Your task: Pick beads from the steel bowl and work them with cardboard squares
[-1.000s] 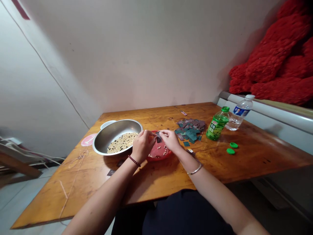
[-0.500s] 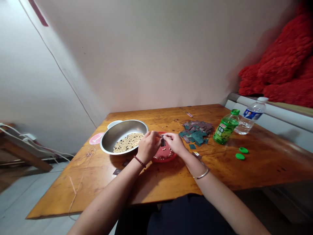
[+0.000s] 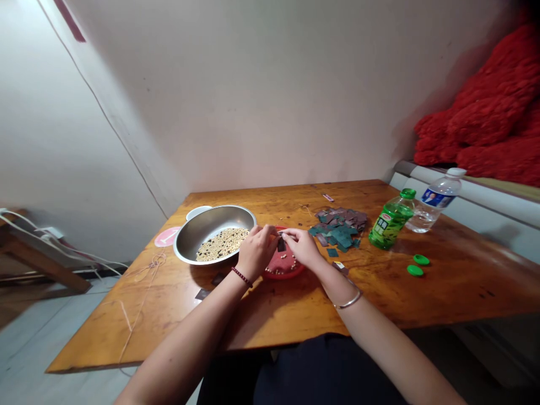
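Observation:
My left hand (image 3: pixel 257 251) and my right hand (image 3: pixel 301 247) meet fingertip to fingertip over a round red basket (image 3: pixel 282 276). Between their pinched fingers hangs a small dark square piece (image 3: pixel 282 246), partly covered by the fingers. Reddish material fills the basket, with pale beads (image 3: pixel 292 270) scattered on it near the rim. Left of my left hand, a tilted steel bowl (image 3: pixel 192 236) holds many pale beads mixed with a few dark ones. A pile of dark green and brown square pieces (image 3: pixel 340 228) lies right of the basket.
A green drink bottle (image 3: pixel 388 225) and a clear water bottle (image 3: pixel 434 199) stand at the right, near two green caps (image 3: pixel 415 270). Loose string (image 3: pixel 137 312) trails over the table's left side. A pink disc (image 3: pixel 165 237) lies beside the bowl. Red fluffy material (image 3: pixel 485 118) is heaped far right.
Both hands stay over the basket, still pinching the dark square piece, with only slight finger movement. The whole view has shifted a little.

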### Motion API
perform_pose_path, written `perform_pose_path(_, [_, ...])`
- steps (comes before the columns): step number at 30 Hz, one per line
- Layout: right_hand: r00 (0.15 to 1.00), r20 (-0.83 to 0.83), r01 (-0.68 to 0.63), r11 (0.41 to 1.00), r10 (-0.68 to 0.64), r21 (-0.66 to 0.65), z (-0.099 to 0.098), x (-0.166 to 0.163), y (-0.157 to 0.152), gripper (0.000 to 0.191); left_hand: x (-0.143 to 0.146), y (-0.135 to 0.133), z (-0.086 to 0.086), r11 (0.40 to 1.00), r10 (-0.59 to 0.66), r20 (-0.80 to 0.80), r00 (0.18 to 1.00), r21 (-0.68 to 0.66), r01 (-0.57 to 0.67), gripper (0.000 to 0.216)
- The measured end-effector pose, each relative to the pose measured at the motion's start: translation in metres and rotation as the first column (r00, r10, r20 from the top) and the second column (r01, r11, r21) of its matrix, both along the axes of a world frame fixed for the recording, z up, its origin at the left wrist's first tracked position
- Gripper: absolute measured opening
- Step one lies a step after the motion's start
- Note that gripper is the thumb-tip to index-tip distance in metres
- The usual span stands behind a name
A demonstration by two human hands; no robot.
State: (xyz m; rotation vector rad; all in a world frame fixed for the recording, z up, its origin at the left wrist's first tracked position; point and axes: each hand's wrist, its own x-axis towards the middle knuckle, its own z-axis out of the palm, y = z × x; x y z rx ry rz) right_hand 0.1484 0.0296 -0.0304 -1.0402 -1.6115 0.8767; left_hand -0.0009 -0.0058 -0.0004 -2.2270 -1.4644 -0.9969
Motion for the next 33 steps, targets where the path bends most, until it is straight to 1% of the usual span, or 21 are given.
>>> perform_pose_path(5, [0.999, 0.006, 0.037, 0.999, -0.037, 0.01, -0.0024, 0.0008, 0.0021, 0.021, -0.0002, -0.0013, 0.0011, 0.999, -0.037, 0.027, 0.999, 0.003, 0.037, 0.012])
perform_pose_path(8, [0.997, 0.021, 0.077, 0.997, -0.077, 0.017, -0.0028, 0.0018, 0.0027, 0.021, 0.0001, -0.0014, 0.0015, 0.998, -0.06, -0.006, 0.998, -0.026, 0.06, 0.011])
perform_pose_path(11, [0.995, 0.039, 0.097, 0.995, -0.097, 0.017, -0.0005, 0.002, 0.0013, 0.021, 0.0002, -0.0012, 0.0016, 0.998, -0.053, -0.038, 0.998, -0.047, 0.051, 0.012])
perform_pose_path(17, [0.996, 0.027, 0.081, 0.997, -0.081, 0.014, 0.0047, 0.0011, -0.0012, 0.021, -0.0001, 0.0001, 0.001, 0.998, -0.039, -0.026, 0.999, -0.045, 0.038, 0.014])
perform_pose_path(27, [0.998, -0.003, 0.058, 0.998, -0.058, 0.02, 0.0045, 0.0011, -0.0008, 0.021, -0.0002, 0.0012, 0.0001, 0.998, -0.044, 0.012, 0.999, -0.049, 0.045, 0.015])
perform_pose_path(33, [0.996, 0.038, 0.076, 0.997, -0.077, 0.028, 0.0031, 0.002, 0.0004, 0.022, 0.0006, 0.0004, 0.0011, 0.998, -0.037, 0.02, 0.999, -0.047, 0.038, 0.016])
